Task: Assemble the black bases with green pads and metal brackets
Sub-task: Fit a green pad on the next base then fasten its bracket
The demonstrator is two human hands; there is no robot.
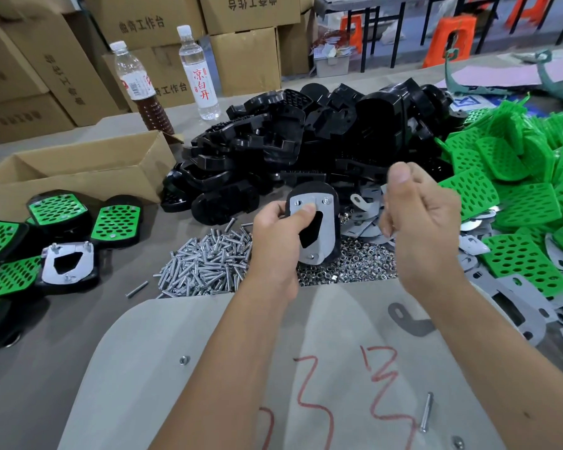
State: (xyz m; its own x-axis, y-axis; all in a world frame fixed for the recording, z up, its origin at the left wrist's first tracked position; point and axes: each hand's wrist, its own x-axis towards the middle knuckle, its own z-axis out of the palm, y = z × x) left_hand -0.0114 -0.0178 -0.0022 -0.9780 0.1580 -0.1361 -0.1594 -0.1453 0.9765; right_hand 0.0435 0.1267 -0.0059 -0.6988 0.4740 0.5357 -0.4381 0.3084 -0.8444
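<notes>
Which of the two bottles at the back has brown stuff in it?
The left bottle, nearest the cardboard box. Its lower part is dark brown; the right bottle holds clear liquid.

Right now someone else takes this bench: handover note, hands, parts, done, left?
Left hand grips a black base, thumb pressing the metal bracket on it; screw ends show at its three corners.
Right hand raised beside it, fingers curled; whether its grip holds a nut is unclear.
Piles: screws, nuts, black bases, green pads.
Done: finished units at left.
Left: the piles.
</notes>
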